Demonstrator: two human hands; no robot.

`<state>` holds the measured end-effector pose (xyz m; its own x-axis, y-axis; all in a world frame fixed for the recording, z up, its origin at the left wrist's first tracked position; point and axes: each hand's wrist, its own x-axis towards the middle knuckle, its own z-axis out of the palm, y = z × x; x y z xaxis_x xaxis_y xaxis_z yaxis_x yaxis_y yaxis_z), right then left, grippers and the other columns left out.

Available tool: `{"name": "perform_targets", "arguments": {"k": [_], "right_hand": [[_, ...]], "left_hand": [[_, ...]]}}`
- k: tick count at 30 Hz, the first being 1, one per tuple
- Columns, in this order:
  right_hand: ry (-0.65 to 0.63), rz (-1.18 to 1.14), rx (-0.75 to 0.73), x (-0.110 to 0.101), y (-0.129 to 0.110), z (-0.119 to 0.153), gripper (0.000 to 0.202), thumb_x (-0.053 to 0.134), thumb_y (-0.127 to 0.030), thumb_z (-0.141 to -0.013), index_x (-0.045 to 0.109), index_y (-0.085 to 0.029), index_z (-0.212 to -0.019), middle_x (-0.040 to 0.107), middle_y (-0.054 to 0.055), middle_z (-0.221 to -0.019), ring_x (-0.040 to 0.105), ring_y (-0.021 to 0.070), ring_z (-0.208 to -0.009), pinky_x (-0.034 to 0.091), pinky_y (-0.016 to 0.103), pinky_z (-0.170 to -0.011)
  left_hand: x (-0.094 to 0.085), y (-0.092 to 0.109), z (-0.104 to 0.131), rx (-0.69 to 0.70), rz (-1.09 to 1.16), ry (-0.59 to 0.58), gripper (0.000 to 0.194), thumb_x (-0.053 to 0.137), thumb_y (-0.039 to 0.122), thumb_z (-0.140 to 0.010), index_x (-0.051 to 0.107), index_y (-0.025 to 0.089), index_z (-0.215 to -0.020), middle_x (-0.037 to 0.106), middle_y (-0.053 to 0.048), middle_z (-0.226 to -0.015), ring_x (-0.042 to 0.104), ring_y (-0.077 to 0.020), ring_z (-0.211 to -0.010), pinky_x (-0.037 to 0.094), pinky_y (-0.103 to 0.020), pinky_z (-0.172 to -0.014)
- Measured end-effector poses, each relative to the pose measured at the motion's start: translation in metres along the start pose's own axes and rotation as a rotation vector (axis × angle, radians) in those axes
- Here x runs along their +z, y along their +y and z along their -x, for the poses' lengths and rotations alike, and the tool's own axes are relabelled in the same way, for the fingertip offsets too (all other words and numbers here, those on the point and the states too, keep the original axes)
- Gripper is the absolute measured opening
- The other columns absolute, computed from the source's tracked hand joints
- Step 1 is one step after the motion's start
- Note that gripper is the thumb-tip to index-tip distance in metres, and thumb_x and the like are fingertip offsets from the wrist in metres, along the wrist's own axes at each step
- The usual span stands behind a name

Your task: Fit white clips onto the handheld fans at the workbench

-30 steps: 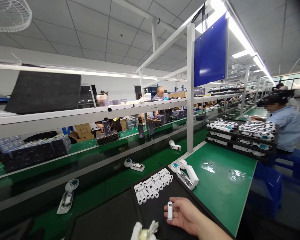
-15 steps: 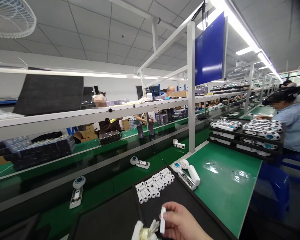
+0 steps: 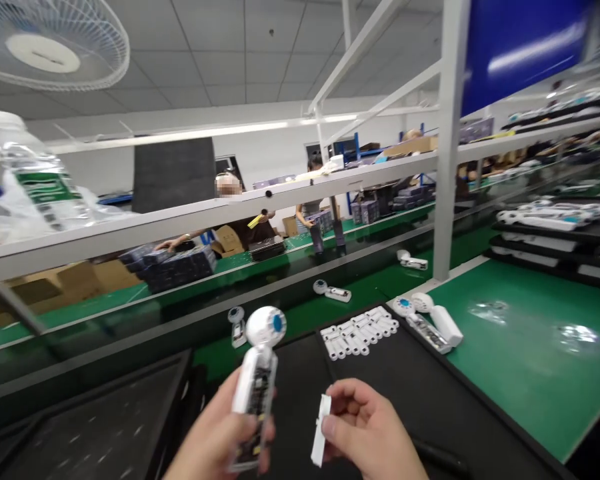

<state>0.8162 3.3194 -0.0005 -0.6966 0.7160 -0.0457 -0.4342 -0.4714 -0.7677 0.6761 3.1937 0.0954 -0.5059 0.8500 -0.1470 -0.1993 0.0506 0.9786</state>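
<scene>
My left hand (image 3: 217,423) is closed around a white handheld device (image 3: 250,377) with a round head and a blue centre. Its long body is open on one side and shows dark inner parts. Between the thumb and fingers of my right hand (image 3: 367,427) is a narrow white plastic piece (image 3: 321,432), held upright and slightly tilted. A gap separates this piece from the device. Beyond my right hand, several small white plastic parts (image 3: 355,333) lie in rows on a black tray (image 3: 395,393).
Open white devices (image 3: 433,330) lie at the tray's right edge. More devices (image 3: 337,293) rest on the green conveyor (image 3: 293,313) ahead. A black tray (image 3: 105,427) stands at left. A white post (image 3: 450,147) rises ahead; stacked trays (image 3: 545,247) are at right. People work across the line.
My view has turned left. My left hand has come into clear view with the opened device. My right hand still holds the narrow white piece.
</scene>
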Motion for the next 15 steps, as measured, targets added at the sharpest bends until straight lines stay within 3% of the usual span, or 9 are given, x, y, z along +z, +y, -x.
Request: {"name": "perform_targets", "arguments": {"k": [2,5,8,11,13,15], "right_hand": [[0.029,0.031,-0.006,0.015,0.000,0.004,0.054,0.094,-0.042,-0.050,0.064,-0.017,-0.087,0.066,0.001,-0.073,0.066,0.0188,-0.065,0.057,0.031,-0.056],[0.060,0.062,0.006,0.023,0.002,0.004,0.054,0.093,-0.043,-0.049,0.065,-0.016,-0.086,0.067,0.002,-0.073,0.067,0.0201,-0.067,0.057,0.031,-0.058],[0.069,0.090,0.022,0.024,0.010,0.000,0.057,0.094,-0.046,-0.046,0.067,-0.016,-0.086,0.069,0.004,-0.074,0.068,0.0221,-0.068,0.057,0.033,-0.060],[0.063,0.136,0.055,0.025,0.018,-0.003,0.062,0.092,-0.053,-0.043,0.071,-0.014,-0.086,0.070,0.008,-0.075,0.068,0.0246,-0.068,0.057,0.036,-0.062],[0.020,0.234,-0.007,0.023,0.019,-0.005,0.057,0.087,-0.056,-0.051,0.075,-0.014,-0.088,0.070,0.012,-0.088,0.068,0.0251,-0.073,0.056,0.036,-0.065],[-0.099,0.474,-0.159,0.015,0.016,-0.007,0.052,0.077,-0.054,-0.066,0.075,-0.017,-0.103,0.066,0.014,-0.110,0.067,0.0267,-0.087,0.056,0.036,-0.073]], "left_hand": [[0.018,-0.009,-0.001,0.055,-0.204,0.008,0.093,0.073,0.023,-0.059,0.030,0.015,-0.141,0.065,-0.003,-0.074,0.058,-0.0196,-0.062,0.050,-0.031,-0.056],[0.036,-0.022,-0.004,0.076,-0.318,0.006,0.099,0.069,0.016,-0.054,0.027,0.019,-0.144,0.066,-0.011,-0.108,0.064,-0.0260,-0.086,0.053,-0.035,-0.075],[0.034,-0.034,-0.003,0.051,-0.347,-0.027,0.099,0.065,0.015,-0.054,0.027,0.021,-0.146,0.056,-0.013,-0.132,0.060,-0.0313,-0.111,0.049,-0.038,-0.092],[0.027,-0.044,-0.003,0.077,-0.360,-0.006,0.096,0.063,0.018,-0.054,0.031,0.020,-0.144,0.049,-0.012,-0.143,0.044,-0.0328,-0.133,0.037,-0.039,-0.108],[0.024,-0.049,-0.004,0.126,-0.373,0.037,0.091,0.064,0.018,-0.055,0.036,0.021,-0.141,0.048,-0.011,-0.145,0.040,-0.0322,-0.136,0.031,-0.038,-0.113],[0.022,-0.050,-0.006,0.153,-0.380,0.103,0.084,0.066,0.018,-0.058,0.040,0.020,-0.138,0.056,-0.013,-0.134,0.052,-0.0315,-0.124,0.039,-0.039,-0.106]]}}
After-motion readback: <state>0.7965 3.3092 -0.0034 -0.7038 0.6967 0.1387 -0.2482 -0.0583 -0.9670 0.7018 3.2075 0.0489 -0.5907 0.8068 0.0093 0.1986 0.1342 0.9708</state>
